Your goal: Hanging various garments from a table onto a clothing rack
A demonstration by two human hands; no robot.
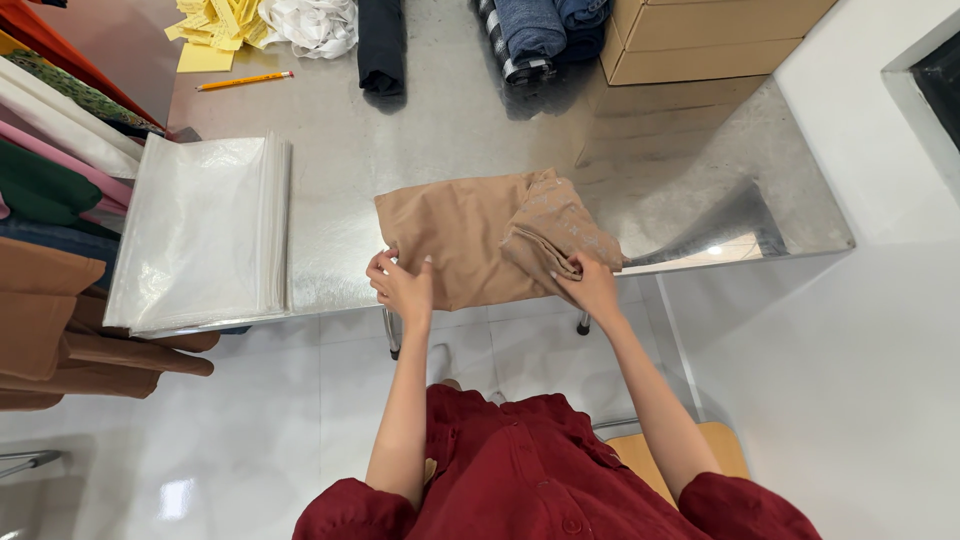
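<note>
Right hand (590,285) pinches a doubled-over flap at the near right corner of a tan, soft knit garment (465,245); left hand (403,287) pins the near left edge with fingers curled onto the cloth. The garment lies at the near edge of the brushed steel counter (450,130), already reduced to a rough rectangle (the right flap looks not yet laid flat, so folding seems partly done). Just left lies a stack of clear plastic bags (200,230); far left, a yellow pencil (245,81) and yellow paper slips (215,25).
</note>
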